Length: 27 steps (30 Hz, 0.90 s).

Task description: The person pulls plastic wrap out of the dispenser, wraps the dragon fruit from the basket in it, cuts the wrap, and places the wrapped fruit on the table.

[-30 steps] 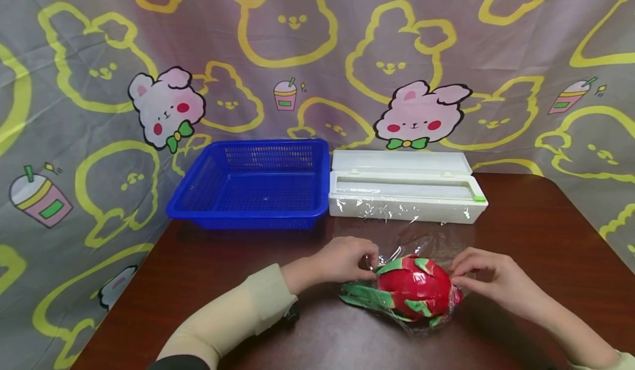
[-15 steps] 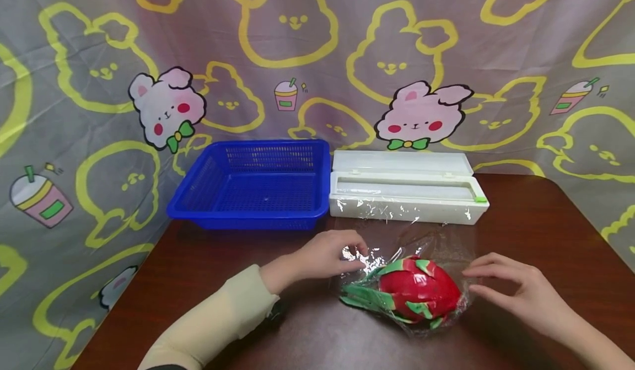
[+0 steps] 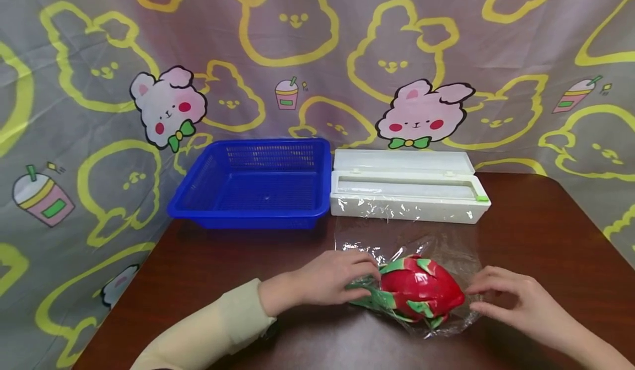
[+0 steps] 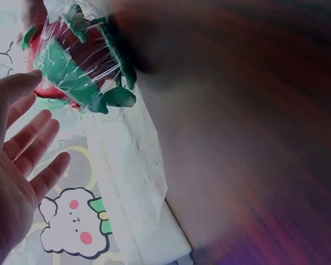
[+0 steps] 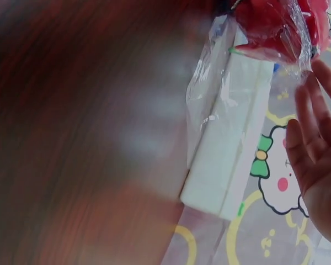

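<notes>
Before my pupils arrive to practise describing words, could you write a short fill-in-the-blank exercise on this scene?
1. The basket is ____ in colour.
2. In the head view, the white box stands on the basket's ____ side.
3. The lid of the white box is ____.
4. The dragon fruit has its long green leaves nearest the person's ____ hand.

Missing words: blue; right; open; left.

Rabbit-print cloth backdrop [image 3: 324, 39] — grey, pink, yellow | table [image 3: 536, 226] — reddish-brown, glossy
</notes>
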Motion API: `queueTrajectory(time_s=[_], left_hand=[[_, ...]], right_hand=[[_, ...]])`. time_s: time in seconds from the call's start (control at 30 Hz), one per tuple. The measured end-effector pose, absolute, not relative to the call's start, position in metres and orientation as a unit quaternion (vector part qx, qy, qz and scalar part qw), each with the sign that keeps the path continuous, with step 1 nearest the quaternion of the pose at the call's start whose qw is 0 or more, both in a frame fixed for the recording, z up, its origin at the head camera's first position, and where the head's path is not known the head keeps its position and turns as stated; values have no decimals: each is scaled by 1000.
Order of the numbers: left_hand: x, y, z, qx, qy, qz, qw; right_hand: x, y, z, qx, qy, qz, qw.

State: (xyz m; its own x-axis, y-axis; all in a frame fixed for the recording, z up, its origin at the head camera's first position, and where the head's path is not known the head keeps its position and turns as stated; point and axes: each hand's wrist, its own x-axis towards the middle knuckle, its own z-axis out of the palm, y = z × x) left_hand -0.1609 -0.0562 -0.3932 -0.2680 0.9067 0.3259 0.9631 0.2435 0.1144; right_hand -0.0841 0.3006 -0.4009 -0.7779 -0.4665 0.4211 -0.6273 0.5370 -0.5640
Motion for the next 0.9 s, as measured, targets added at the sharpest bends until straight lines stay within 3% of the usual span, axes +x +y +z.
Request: queueTrajectory(time_s=[0.2, 0.33, 0.9], left_hand=[[-162, -54, -395, -596, -785, -149, 80], [-163, -52, -395, -596, -785, -150, 75], [-164, -51, -397, -601, -783, -157, 40]], right_hand=[[-78, 314, -402, 309, -874, 376, 10], [-79, 318, -405, 329, -880, 343, 4], [-99, 295, -393, 393, -858, 278, 179]])
